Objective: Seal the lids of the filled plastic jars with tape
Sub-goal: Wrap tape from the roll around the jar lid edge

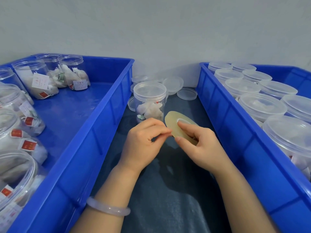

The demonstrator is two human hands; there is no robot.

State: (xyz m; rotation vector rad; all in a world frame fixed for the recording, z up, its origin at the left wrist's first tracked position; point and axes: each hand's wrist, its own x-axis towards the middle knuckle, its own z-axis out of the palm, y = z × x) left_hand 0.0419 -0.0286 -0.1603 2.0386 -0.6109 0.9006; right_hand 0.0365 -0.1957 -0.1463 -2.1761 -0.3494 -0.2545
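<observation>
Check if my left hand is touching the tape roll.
Touching. The head view shows the left hand pinching the edge of the tape roll held by the right hand.

Place: we see a small packing workshop.
Crates: a blue left crate [114, 101] and right crate [227, 115] flank our dark work surface [159, 199].
Stock: many identical open jars [35, 78] of tea bags [74, 76], lidded jars [262, 105], loose lids [186, 93].
Backdrop: plain grey wall [151, 31].

Tape roll [175, 126]: pale yellow, translucent, flat disc with a white core, tilted on edge, gripped in right hand [202, 145]; left hand [143, 142] pinches its near rim. Clear plastic jar [149, 105]: upright, lid [149, 90] on, white sachets inside, just beyond left hand
</observation>
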